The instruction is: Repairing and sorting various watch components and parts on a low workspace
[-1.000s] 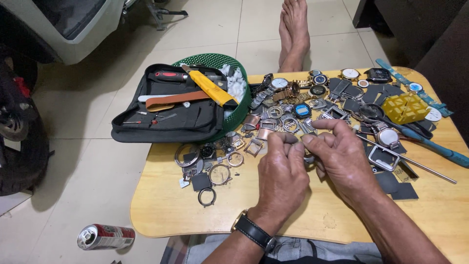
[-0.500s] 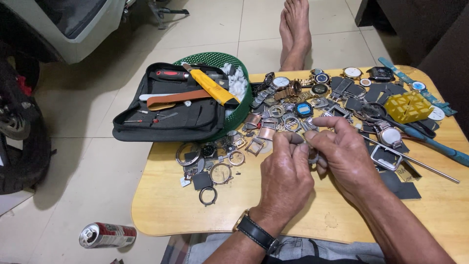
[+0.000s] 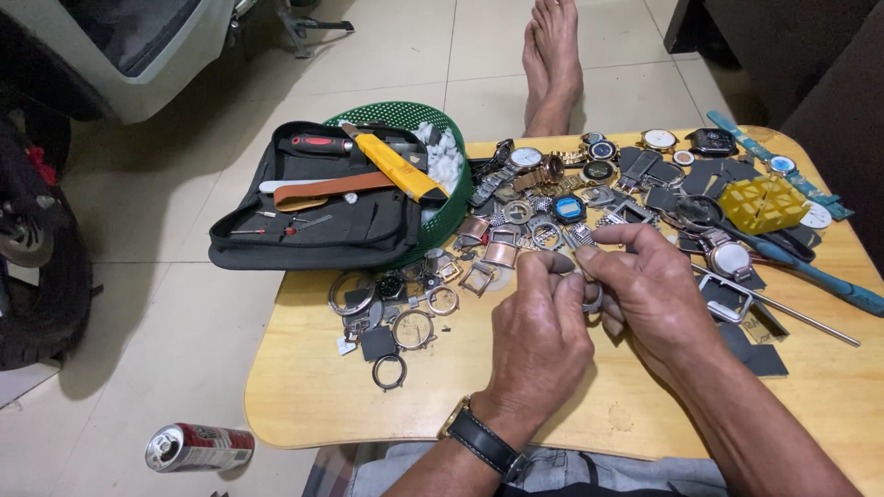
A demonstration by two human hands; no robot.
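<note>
Pinching a small metal watch part [image 3: 590, 296] between them, left hand [image 3: 539, 340] and right hand [image 3: 649, 290] meet over the table [image 3: 313, 396] middle, beside scattered watch cases [image 3: 516, 225]. Part judged light, rigid, slippery; best gripped by its rim.

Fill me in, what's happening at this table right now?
A person sits at a low wooden table strewn with watch parts. Both hands meet over the middle: the left hand and right hand pinch a small metal watch piece between their fingers. An open black tool pouch lies across a green basket at the table's left end. A crushed can lies on the floor.
</note>
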